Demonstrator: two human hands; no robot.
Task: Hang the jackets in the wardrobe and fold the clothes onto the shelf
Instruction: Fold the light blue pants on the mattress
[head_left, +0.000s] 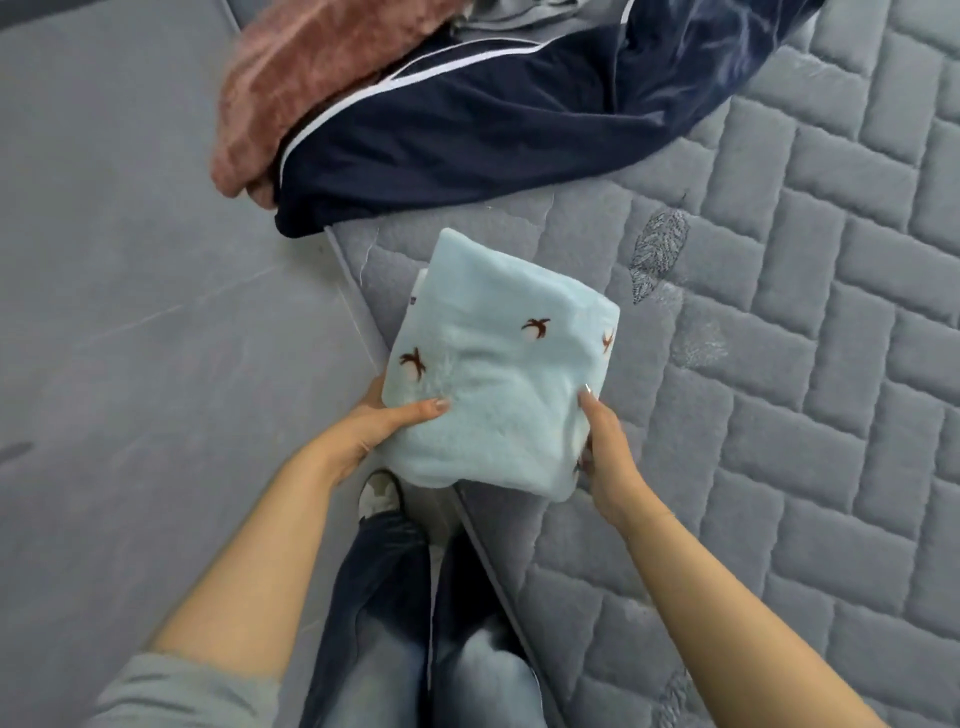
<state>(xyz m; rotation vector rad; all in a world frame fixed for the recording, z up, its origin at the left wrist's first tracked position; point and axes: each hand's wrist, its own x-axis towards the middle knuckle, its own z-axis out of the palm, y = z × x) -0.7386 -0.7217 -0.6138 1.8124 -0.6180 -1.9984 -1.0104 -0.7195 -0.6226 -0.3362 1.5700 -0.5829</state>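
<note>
Hands grasping a folded pale-blue fleece garment (498, 374) from both sides: left hand (376, 426) clasps its left edge, thumb on top; right hand (608, 447) clasps its right edge. The garment is held above the quilted grey mattress (779, 364) edge. Beyond the garment lie a navy jacket (493, 119) and a pink fluffy garment (291, 88).
</note>
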